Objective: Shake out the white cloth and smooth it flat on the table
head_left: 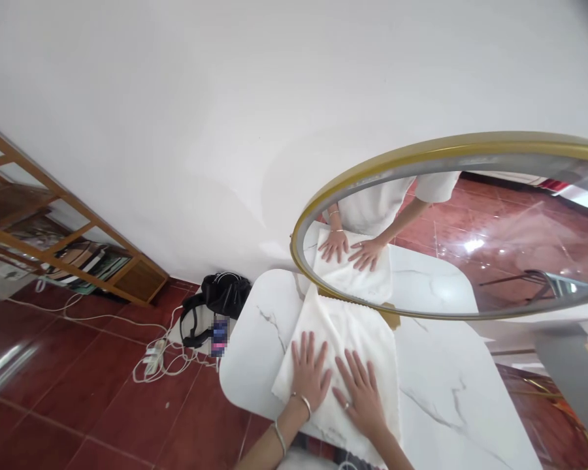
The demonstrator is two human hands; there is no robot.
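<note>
A white cloth [345,329] lies spread on a white marble table [445,385]. My left hand [310,372] rests flat on the cloth's near left part, fingers spread, with bracelets on the wrist. My right hand [360,391] lies flat beside it on the cloth, fingers stretched out, a ring on one finger. Neither hand holds anything. A round gold-framed mirror [451,225] stands at the table's far edge and reflects both hands and the cloth.
A black bag [220,297] and tangled white cables with a power strip [159,356] lie on the red tiled floor left of the table. A wooden shelf [53,228] with books stands against the white wall at far left.
</note>
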